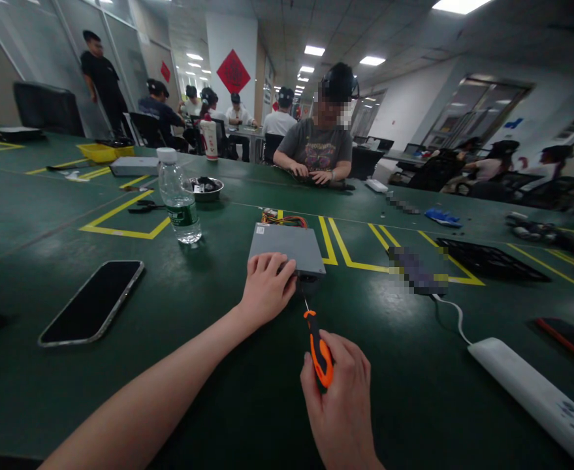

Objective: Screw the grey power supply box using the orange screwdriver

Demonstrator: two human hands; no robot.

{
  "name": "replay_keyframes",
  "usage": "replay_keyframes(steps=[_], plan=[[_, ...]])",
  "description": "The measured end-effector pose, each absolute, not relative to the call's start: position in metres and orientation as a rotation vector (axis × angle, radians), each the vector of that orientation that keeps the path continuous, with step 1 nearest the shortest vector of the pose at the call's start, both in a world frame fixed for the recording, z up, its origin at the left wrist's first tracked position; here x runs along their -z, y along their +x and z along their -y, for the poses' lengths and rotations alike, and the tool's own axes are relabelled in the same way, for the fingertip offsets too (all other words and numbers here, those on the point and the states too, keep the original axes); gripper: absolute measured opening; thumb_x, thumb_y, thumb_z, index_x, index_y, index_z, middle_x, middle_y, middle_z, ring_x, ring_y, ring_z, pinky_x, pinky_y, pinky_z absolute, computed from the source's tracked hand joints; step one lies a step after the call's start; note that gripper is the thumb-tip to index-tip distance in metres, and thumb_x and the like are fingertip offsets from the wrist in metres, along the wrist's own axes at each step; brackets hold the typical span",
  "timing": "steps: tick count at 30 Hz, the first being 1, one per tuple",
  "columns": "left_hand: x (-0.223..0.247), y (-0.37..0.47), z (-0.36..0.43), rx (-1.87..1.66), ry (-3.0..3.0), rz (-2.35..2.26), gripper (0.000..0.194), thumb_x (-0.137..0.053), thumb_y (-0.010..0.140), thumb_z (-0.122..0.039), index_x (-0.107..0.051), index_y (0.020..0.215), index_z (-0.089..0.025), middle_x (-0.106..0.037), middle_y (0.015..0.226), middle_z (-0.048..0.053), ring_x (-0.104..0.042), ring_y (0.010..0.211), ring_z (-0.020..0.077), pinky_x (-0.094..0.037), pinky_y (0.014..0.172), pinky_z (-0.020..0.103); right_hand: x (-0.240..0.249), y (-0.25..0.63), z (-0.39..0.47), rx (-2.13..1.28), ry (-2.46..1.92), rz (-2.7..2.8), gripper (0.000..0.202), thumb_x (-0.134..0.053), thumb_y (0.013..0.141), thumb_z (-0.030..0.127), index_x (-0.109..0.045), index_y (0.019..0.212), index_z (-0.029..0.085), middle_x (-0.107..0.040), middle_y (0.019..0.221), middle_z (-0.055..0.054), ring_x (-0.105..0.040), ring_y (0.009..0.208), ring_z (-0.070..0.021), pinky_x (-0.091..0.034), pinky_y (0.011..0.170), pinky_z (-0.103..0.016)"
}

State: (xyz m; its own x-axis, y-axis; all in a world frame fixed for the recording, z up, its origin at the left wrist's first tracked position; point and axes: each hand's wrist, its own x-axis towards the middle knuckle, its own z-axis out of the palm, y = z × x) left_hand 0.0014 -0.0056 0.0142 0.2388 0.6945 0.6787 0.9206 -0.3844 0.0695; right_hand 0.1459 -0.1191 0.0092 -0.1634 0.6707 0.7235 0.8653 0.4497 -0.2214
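Note:
A grey metal computer power supply [294, 243] lies flat on the green table, with a bundle of coloured cables [287, 220] at its far side. My left hand [267, 287] grips its near left corner, fingers bent over the top and thumb by the near face. In my right hand [340, 385] is a screwdriver [318, 352] with an orange and black handle, its thin shaft pointing away from me. The shaft's tip is at the power supply's dark near face; whether it touches a screw cannot be made out.
Left of the power supply stand a water bottle [181, 205] and a metal bowl [207, 188] of small parts. A phone [93, 303] lies nearer me. To the right are a white power strip [536, 398] and a black panel [492, 259]. A person [318, 147] sits opposite.

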Motion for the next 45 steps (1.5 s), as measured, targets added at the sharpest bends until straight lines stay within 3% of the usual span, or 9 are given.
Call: replay_keyframes(steps=[4, 9, 14, 18, 24, 45], plan=[[-0.016, 0.001, 0.006, 0.912, -2.174, 1.498, 0.025, -0.047, 0.083, -0.029, -0.055, 0.105, -0.023, -0.056, 0.108, 0.007, -0.044, 0.101, 0.0251, -0.032, 0.084, 0.041, -0.01, 0.149, 0.118, 0.28, -1.317, 1.921, 0.023, -0.036, 0.093, 0.029, -0.048, 0.108, 0.015, -0.064, 0.084, -0.007, -0.061, 0.073, -0.0179, -0.045, 0.075, -0.037], [-0.016, 0.002, 0.006, 0.903, -2.178, 1.502, 0.025, -0.047, 0.083, -0.03, -0.055, 0.105, -0.023, -0.056, 0.109, 0.007, -0.044, 0.1, 0.0249, -0.032, 0.084, 0.041, -0.014, 0.15, 0.119, 0.267, -1.405, 1.895, 0.04, -0.035, 0.091, 0.045, -0.044, 0.11, 0.012, -0.062, 0.087, -0.012, -0.06, 0.076, -0.0222, -0.047, 0.067, -0.038], [-0.015, 0.001, 0.006, 0.902, -2.178, 1.507, 0.026, -0.047, 0.082, -0.03, -0.055, 0.106, -0.022, -0.055, 0.109, 0.007, -0.044, 0.101, 0.0251, -0.032, 0.084, 0.041, -0.014, 0.148, 0.119, 0.306, -1.324, 1.918, 0.024, -0.035, 0.092, 0.033, -0.047, 0.103, 0.014, -0.062, 0.08, -0.008, -0.061, 0.072, -0.0198, -0.046, 0.071, -0.038], [-0.016, 0.001, 0.007, 0.899, -2.189, 1.497, 0.026, -0.046, 0.083, -0.03, -0.054, 0.106, -0.022, -0.055, 0.109, 0.007, -0.044, 0.101, 0.025, -0.032, 0.084, 0.041, -0.014, 0.15, 0.118, 0.18, -1.405, 1.851, 0.027, -0.034, 0.093, 0.038, -0.049, 0.096, 0.016, -0.062, 0.073, -0.005, -0.06, 0.061, -0.0174, -0.047, 0.06, -0.032], [-0.016, 0.001, 0.006, 0.909, -2.186, 1.494, 0.025, -0.046, 0.083, -0.03, -0.055, 0.106, -0.022, -0.056, 0.109, 0.007, -0.044, 0.101, 0.0251, -0.032, 0.084, 0.041, -0.011, 0.168, 0.121, 0.106, -1.47, 1.763, 0.03, -0.036, 0.09, 0.043, -0.05, 0.097, 0.018, -0.062, 0.077, -0.006, -0.061, 0.066, -0.0181, -0.047, 0.053, -0.027], [-0.016, 0.001, 0.007, 0.896, -2.198, 1.504, 0.026, -0.045, 0.084, -0.03, -0.055, 0.106, -0.022, -0.055, 0.11, 0.008, -0.044, 0.101, 0.025, -0.032, 0.085, 0.041, 0.001, 0.186, 0.12, 0.105, -1.578, 1.661, 0.033, -0.037, 0.089, 0.046, -0.051, 0.098, 0.018, -0.059, 0.077, -0.006, -0.061, 0.065, -0.0192, -0.047, 0.054, -0.029]])
